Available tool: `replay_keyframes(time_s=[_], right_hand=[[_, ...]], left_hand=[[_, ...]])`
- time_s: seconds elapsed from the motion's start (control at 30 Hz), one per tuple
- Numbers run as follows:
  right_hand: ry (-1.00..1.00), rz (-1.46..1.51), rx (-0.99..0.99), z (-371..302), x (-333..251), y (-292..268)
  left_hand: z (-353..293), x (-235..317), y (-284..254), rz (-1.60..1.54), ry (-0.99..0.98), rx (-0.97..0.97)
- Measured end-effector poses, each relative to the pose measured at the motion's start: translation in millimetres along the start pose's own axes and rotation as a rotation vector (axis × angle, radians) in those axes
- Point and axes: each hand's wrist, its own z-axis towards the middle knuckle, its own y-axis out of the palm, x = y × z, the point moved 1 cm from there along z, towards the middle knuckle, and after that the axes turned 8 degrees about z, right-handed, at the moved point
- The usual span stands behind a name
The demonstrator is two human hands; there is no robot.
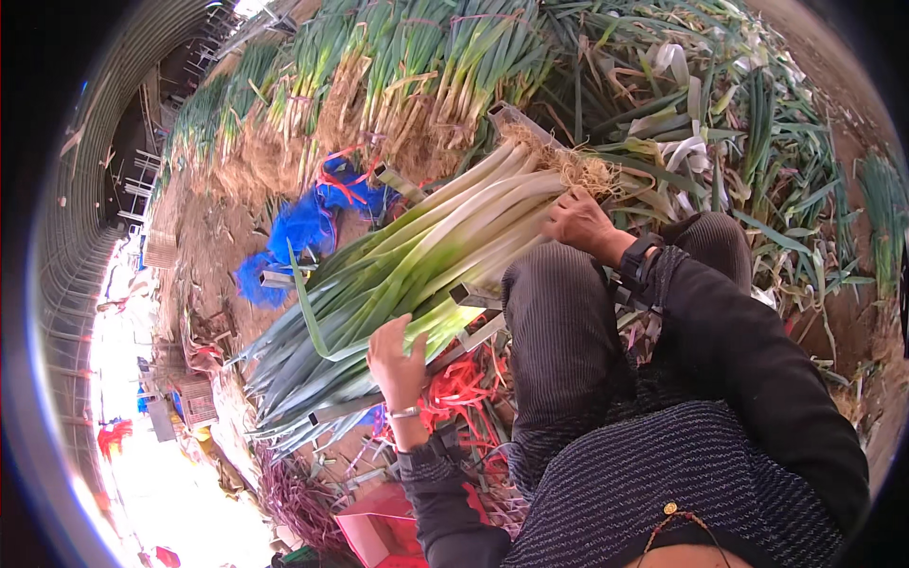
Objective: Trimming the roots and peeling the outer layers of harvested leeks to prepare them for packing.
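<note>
One loose bundle of long green onions (417, 256), laid across a metal frame (402, 185), at 12 o'clock from the left hand (396, 364) and 9 o'clock from the right hand (581, 225). Left: thumb and fingers spread apart beside the leaves, nothing visibly grasped. Right: fingers curled against the white stems, roots (587, 172) at 12 o'clock; cannot tell how firmly. One red box (379, 525) toward 6:30 in view, contents unclear. One tangle of red ribbon (459, 388) at 4 o'clock from the left hand. At least four standing bunches (407, 57) toward 11 in view.
</note>
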Motion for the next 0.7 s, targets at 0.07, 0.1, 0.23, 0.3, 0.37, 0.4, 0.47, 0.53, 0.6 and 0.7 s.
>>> replay_keyframes(time_s=[0.07,0.1,0.23,0.3,0.37,0.4,0.47,0.53,0.6,0.7], right_hand=[[0.008,-0.012,0.032,0,-3,6],[0.011,-0.024,0.064,-1,-3,8],[0.021,-0.081,0.133,-1,-7,10],[0.063,-0.079,0.103,-3,-7,12],[0.072,-0.067,0.094,-3,-5,14],[0.077,-0.056,0.089,-3,-5,15],[0.086,-0.061,0.054,1,-9,16],[0.096,-0.069,0.024,3,-10,18],[0.089,-0.044,0.035,4,-10,18],[0.114,-0.029,-0.017,7,-11,15]], left_hand=[[3,-2,9,0.292,0.143,-0.175],[3,-3,11,0.291,0.147,-0.177],[12,2,17,0.48,0.217,-0.2],[16,3,18,0.403,0.239,-0.225],[18,3,20,0.385,0.256,-0.223],[18,4,21,0.368,0.27,-0.217],[17,-2,23,0.346,0.271,-0.22],[15,-5,25,0.325,0.274,-0.22],[15,-5,26,0.3,0.22,-0.286],[16,-4,27,0.372,0.225,-0.32]])
